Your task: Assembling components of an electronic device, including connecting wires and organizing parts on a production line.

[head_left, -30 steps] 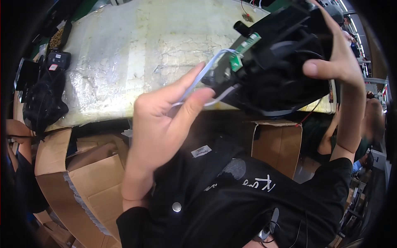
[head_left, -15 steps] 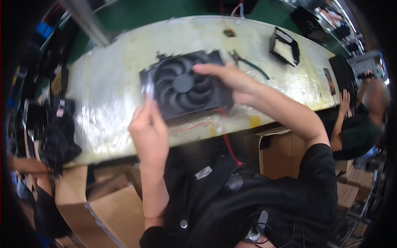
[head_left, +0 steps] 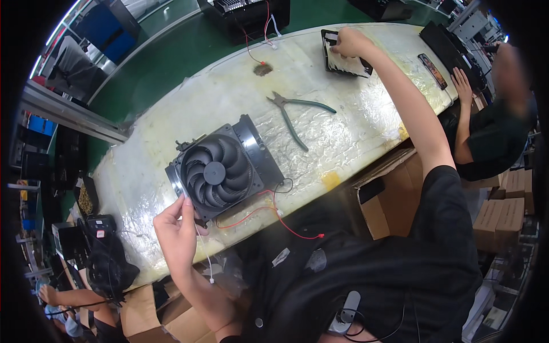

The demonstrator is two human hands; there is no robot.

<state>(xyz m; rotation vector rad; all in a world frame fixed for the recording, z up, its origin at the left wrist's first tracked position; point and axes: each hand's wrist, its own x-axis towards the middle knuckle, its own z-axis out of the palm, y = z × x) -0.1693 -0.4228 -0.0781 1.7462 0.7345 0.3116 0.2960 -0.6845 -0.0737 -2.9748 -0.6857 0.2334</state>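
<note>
- My left hand [head_left: 178, 231], low and left of centre in the frame, pinches a thin pale strip or tie [head_left: 197, 240] at the lower left corner of the black cooling fan [head_left: 220, 170]; fingertips are pressed together on it.
- My right hand [head_left: 350, 43], at the top of the frame right of centre, reaches into a shallow black tray [head_left: 343, 57]. Fingers are curled down on its contents; I cannot tell whether they grip anything.
- The fan lies flat, blades up, on the table [head_left: 354, 126] near its front edge, at centre left of the frame.
- Risk: with only one hand at the fan, a pull on the strip could drag the unit toward the edge.
- Risk: the red wire [head_left: 269, 212] trails off the front edge in a loose loop; a sleeve or forearm could snag it and strain the lead.
- Risk: the green-handled pliers [head_left: 297, 114] lie just right of the fan, under my outstretched arm; a sweep back could knock them.
- Surface: pale, wrinkled, glossy covering, yellowed in patches.
- Room: green floor beyond the table at upper left; cardboard boxes [head_left: 383, 206] below its front edge; another person [head_left: 492, 131] sits at the right rim, a hand on the table.
</note>
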